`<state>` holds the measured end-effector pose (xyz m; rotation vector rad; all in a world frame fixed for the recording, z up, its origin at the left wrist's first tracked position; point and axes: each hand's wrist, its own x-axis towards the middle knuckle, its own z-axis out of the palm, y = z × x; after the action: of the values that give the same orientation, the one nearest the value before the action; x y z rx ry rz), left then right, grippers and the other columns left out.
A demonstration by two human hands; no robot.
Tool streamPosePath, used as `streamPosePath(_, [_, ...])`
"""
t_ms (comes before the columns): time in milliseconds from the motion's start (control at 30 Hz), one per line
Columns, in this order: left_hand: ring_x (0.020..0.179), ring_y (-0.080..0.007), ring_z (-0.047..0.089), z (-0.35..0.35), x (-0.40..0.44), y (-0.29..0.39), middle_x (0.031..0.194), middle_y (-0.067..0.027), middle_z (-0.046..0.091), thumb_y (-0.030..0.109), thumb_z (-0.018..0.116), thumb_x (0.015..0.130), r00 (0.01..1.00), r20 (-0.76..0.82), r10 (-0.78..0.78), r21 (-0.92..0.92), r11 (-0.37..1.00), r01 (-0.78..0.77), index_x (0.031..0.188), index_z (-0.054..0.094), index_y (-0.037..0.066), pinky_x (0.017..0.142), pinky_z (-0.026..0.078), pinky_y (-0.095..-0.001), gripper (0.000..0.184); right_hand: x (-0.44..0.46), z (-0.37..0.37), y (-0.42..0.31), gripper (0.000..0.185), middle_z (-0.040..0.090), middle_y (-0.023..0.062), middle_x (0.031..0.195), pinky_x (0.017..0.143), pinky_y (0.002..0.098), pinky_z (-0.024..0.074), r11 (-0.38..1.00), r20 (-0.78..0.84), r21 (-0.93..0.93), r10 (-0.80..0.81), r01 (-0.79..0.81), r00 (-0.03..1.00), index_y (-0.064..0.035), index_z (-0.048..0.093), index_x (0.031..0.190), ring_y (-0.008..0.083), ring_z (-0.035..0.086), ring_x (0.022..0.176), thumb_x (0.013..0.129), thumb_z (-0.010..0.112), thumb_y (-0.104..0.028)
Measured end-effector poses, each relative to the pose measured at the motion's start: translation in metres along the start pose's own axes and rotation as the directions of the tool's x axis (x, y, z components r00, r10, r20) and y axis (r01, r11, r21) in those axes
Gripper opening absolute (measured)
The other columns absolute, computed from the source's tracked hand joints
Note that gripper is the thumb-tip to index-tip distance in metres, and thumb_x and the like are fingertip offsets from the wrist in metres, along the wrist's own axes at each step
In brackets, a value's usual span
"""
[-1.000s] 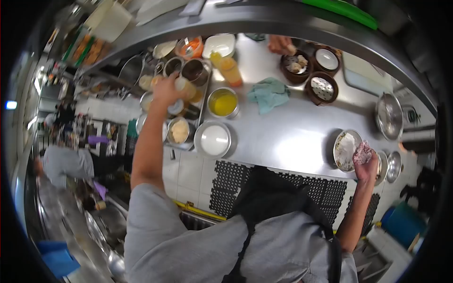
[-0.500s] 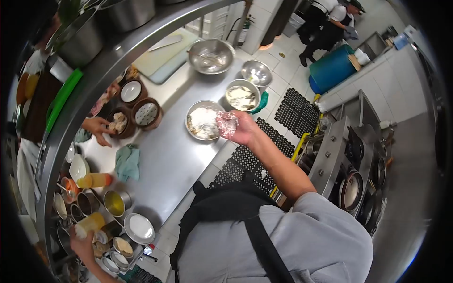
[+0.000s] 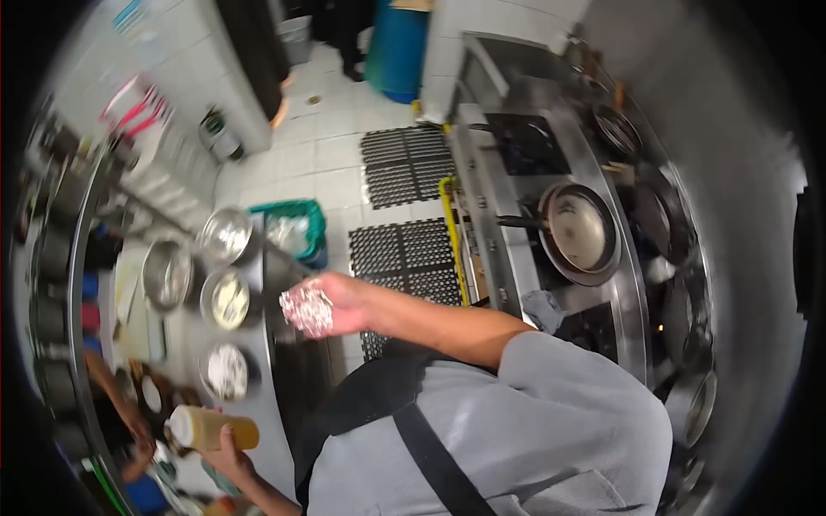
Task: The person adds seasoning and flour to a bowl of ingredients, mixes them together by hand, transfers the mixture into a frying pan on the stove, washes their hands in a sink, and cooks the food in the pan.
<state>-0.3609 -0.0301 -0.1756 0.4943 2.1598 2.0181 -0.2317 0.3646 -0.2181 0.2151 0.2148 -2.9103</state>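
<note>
My left hand [image 3: 229,457] is wrapped round a squeeze bottle [image 3: 213,429] of yellow liquid, lifted above the counter's near end and tilted with its white cap to the left. My right hand [image 3: 323,308] is raised past the counter's edge, its fingers drawn together and caked in a white, crumbly coating. Whether a piece lies inside those fingers I cannot make out. On the counter sits a bowl of white powder [image 3: 227,371]. Beyond it are a bowl with pale pieces in whitish liquid [image 3: 225,297], a metal bowl [image 3: 226,236] and a larger one [image 3: 169,275].
To the right stands a stove [image 3: 508,284] with a frying pan [image 3: 578,230] on a burner. Black rubber mats [image 3: 404,163] cover the floor between. A green-lined bin [image 3: 314,232] is past the counter. Another person's arm [image 3: 120,400] reaches in from the left.
My view has swung right toward the stove. My left hand has lifted the squeeze bottle from among the containers. My right hand has left the powder bowl and moved off the counter.
</note>
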Motion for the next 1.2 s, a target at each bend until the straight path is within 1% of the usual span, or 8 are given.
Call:
streamPosePath(133, [0.109, -0.0273, 0.068, 0.185, 0.068, 0.035, 0.120, -0.0194, 0.067, 0.018, 0.073, 0.082, 0.900, 0.431, -0.064, 0.239, 0.970, -0.045, 0.135, 0.051, -0.005, 0.097, 0.053, -0.0381, 0.062, -0.130, 0.013, -0.049, 0.031, 0.074, 0.0140, 0.105, 0.073, 0.0423, 0.0558, 0.956, -0.071, 0.049, -0.286, 0.290, 0.956, -0.0073, 0.069, 0.114, 0.0270, 0.070, 0.085, 0.103, 0.050, -0.029])
streamPosePath(267, [0.098, -0.0212, 0.064, 0.373, 0.106, 0.076, 0.112, -0.0109, 0.064, 0.014, 0.082, 0.072, 0.752, 0.659, -0.016, 0.224, 0.959, -0.176, 0.134, 0.053, 0.001, 0.087, 0.054, -0.0364, 0.070, -0.240, 0.005, -0.072, 0.031, 0.072, 0.0188, 0.109, 0.077, 0.0460, 0.0550, 0.766, -0.038, 0.266, -0.599, 0.586, 0.800, -0.0050, 0.068, 0.118, 0.0327, 0.069, 0.091, 0.103, 0.052, -0.026])
streamPosePath(400, [0.099, -0.0260, 0.068, 0.542, 0.144, 0.072, 0.110, -0.0166, 0.069, 0.021, 0.085, 0.070, 0.469, 0.882, 0.041, 0.194, 0.876, -0.441, 0.133, 0.056, 0.001, 0.089, 0.055, -0.0394, 0.073, -0.324, -0.003, -0.057, 0.024, 0.069, 0.0169, 0.104, 0.078, 0.0467, 0.0524, 0.505, -0.076, 0.269, -0.838, 0.820, 0.540, -0.0053, 0.067, 0.110, 0.0307, 0.066, 0.090, 0.101, 0.052, -0.021])
streamPosePath(500, [0.104, -0.0357, 0.070, 0.662, 0.142, 0.077, 0.113, -0.0217, 0.070, 0.024, 0.085, 0.066, 0.327, 0.934, 0.147, 0.117, 0.738, -0.665, 0.128, 0.060, 0.000, 0.091, 0.055, -0.0437, 0.071, -0.362, 0.003, -0.024, 0.017, 0.062, 0.0108, 0.094, 0.072, 0.0409, 0.0456, 0.222, -0.275, 0.162, -0.926, 0.961, 0.260, -0.0063, 0.064, 0.103, 0.0253, 0.058, 0.085, 0.095, 0.056, -0.019])
streamPosePath(633, [0.109, -0.0389, 0.066, 0.823, 0.147, 0.050, 0.119, -0.0223, 0.066, 0.031, 0.085, 0.064, 0.085, 0.990, 0.112, 0.025, 0.454, -0.891, 0.127, 0.061, 0.007, 0.096, 0.054, -0.0472, 0.072, -0.377, 0.015, 0.016, 0.021, 0.060, 0.0113, 0.096, 0.071, 0.0397, 0.0439, -0.092, -0.575, 0.042, -0.816, 0.995, -0.051, -0.0066, 0.063, 0.100, 0.0243, 0.054, 0.085, 0.088, 0.059, -0.023])
streamPosePath(767, [0.113, -0.0373, 0.067, 0.939, 0.122, 0.054, 0.122, -0.0211, 0.066, 0.023, 0.080, 0.068, -0.087, 0.996, -0.006, -0.083, 0.223, -0.971, 0.126, 0.063, 0.006, 0.097, 0.055, -0.0455, 0.062, -0.356, 0.027, 0.027, 0.018, 0.059, 0.0104, 0.096, 0.070, 0.0371, 0.0435, -0.346, -0.646, -0.079, -0.697, 0.935, -0.312, -0.0071, 0.061, 0.096, 0.0224, 0.053, 0.083, 0.090, 0.056, -0.023])
streamPosePath(1000, [0.108, -0.0326, 0.072, 1.052, 0.096, 0.042, 0.114, -0.0151, 0.074, 0.014, 0.074, 0.080, -0.390, 0.920, -0.042, -0.392, -0.122, -0.912, 0.110, 0.074, 0.007, 0.094, 0.058, -0.0413, 0.031, -0.307, 0.022, 0.020, 0.017, 0.058, 0.0101, 0.097, 0.071, 0.0369, 0.0455, -0.511, -0.751, -0.117, -0.516, 0.852, -0.412, -0.0080, 0.061, 0.095, 0.0220, 0.052, 0.084, 0.092, 0.053, -0.023])
streamPosePath(1200, [0.108, -0.0306, 0.073, 1.073, 0.083, 0.067, 0.111, -0.0145, 0.076, 0.012, 0.071, 0.083, -0.413, 0.902, -0.129, -0.431, -0.212, -0.877, 0.107, 0.075, 0.007, 0.093, 0.059, -0.0398, 0.025, -0.294, 0.013, 0.005, 0.019, 0.059, 0.0110, 0.099, 0.071, 0.0371, 0.0455, -0.588, -0.723, -0.130, -0.495, 0.798, -0.482, -0.0076, 0.061, 0.100, 0.0232, 0.053, 0.087, 0.092, 0.053, -0.023])
